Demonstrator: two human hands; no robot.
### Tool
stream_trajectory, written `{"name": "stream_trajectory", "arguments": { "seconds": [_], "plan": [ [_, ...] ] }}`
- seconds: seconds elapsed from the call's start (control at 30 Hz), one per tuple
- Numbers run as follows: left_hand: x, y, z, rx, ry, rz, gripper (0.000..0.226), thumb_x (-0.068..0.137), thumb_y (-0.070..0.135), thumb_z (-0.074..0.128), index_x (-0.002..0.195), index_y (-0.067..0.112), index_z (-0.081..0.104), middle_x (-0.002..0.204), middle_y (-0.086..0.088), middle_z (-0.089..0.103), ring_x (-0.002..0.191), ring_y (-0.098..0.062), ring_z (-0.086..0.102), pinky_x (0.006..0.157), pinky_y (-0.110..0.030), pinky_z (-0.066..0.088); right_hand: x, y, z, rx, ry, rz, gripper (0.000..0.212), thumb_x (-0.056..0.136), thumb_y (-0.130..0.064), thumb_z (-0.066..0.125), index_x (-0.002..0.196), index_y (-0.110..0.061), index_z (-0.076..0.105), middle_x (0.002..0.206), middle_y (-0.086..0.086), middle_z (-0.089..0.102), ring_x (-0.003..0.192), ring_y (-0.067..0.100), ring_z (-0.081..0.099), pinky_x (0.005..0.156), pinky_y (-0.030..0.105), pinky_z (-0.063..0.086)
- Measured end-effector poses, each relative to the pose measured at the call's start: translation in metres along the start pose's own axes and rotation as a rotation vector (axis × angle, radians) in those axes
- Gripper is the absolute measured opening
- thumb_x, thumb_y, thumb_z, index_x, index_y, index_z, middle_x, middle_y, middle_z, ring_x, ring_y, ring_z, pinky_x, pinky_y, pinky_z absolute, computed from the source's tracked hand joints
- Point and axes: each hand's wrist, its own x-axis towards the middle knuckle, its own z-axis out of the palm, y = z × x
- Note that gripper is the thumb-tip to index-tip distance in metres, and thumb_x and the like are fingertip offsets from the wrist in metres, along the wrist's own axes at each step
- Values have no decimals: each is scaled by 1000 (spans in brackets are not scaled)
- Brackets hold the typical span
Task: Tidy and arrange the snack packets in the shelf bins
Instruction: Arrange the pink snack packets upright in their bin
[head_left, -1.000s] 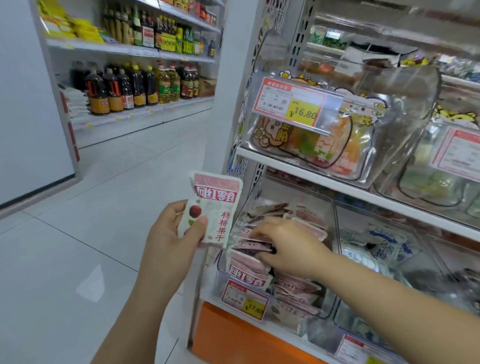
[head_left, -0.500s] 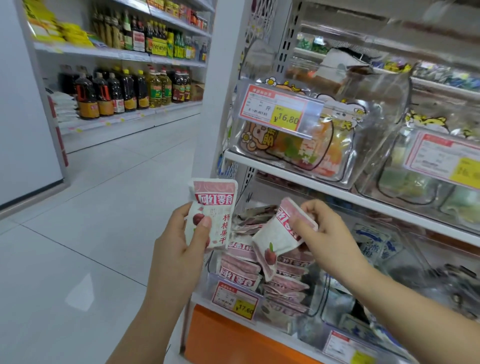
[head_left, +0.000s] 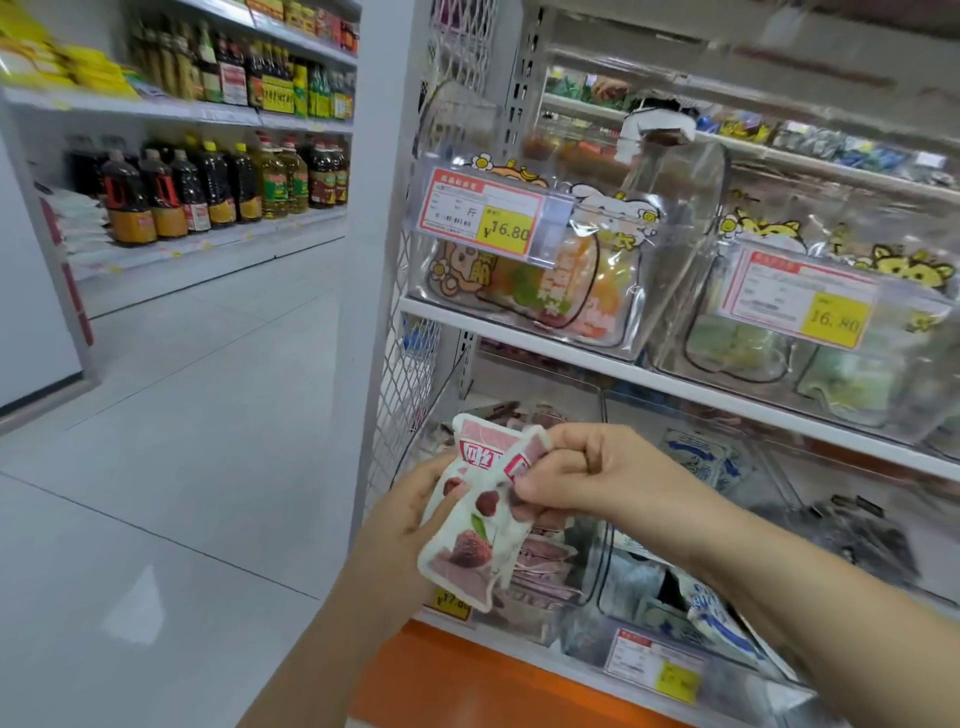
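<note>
Pink-and-white snack packets (red berries printed) overlap, gripped by left hand and right hand.

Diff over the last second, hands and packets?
Right hand lifted out of the pink-packet bin pinching a second packet, then carried it left onto the first packet. Left hand still grips the first packet beside the bin.

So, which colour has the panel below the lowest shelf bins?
The panel is plain orange; the head view shows it best.
</note>
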Motion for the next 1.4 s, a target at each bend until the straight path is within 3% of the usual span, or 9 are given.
{"name": "stream_trajectory", "arguments": {
  "seconds": [0.17,0.27,0.37,0.47,0.6,0.83,1.13,1.27,1.4],
  "plan": [
    [4,-5,-11,-129,-97,-108,41,102,11,29,138,-9,35,67,-3,42,52,-24,49,37,-13,39,13,-7,7,-228,67,-49,8,87,-10,66,83,-3,65,67,5,72,67,17,69,53,22,48],
    [-13,17,-4,-63,-161,-97,32,93,28,52,125,24,55,76,-15,64,71,-27,65,56,-17,53,21,-9,19,-378,102,-74,17,87,-12,66,69,-14,63,63,1,70,65,16,71,57,29,55],
    [-11,13,-6,162,-13,-45,32,82,22,71,105,40,58,90,8,72,83,-12,70,74,-36,59,30,-5,31,-397,137,-140,6,87,-14,64,82,-17,65,68,0,72,67,15,71,74,41,58],
    [-6,9,-14,215,228,22,31,88,18,63,109,39,55,86,17,70,77,-3,69,62,-26,59,43,2,33,-218,215,-211,21,90,-13,60,106,-27,58,74,1,71,70,17,70,75,40,57],
    [-9,15,-38,168,517,128,38,88,16,61,119,36,52,86,29,66,80,12,63,52,-8,49,71,26,15,-519,329,-219,16,90,-16,61,103,-24,66,81,-7,69,73,11,67,70,20,52],
    [-5,25,-43,175,637,240,41,88,13,62,106,46,46,86,44,58,86,20,57,58,-1,44,110,42,11,-1070,-152,-117,32,84,-34,69,114,-26,66,107,-13,67,80,-4,54,65,8,37],
    [4,23,-46,142,636,257,38,88,12,62,104,44,49,89,36,62,84,15,61,57,-9,50,148,34,15,-1328,-302,-108,83,73,-45,76,144,-34,35,159,-9,11,141,20,25,112,37,29],
    [6,21,-45,160,644,247,35,88,15,62,99,46,48,90,37,61,85,15,61,61,-13,54,152,38,22,-1531,-358,-54,67,73,-52,71,131,-26,52,160,0,-2,137,31,30,106,39,38],
    [6,21,-44,144,637,256,37,88,12,61,100,45,49,90,35,62,85,14,61,60,-11,52,169,53,7,-1371,-205,-161,17,82,-34,58,84,-17,62,152,0,30,120,23,45,85,28,44]
  ]
}}
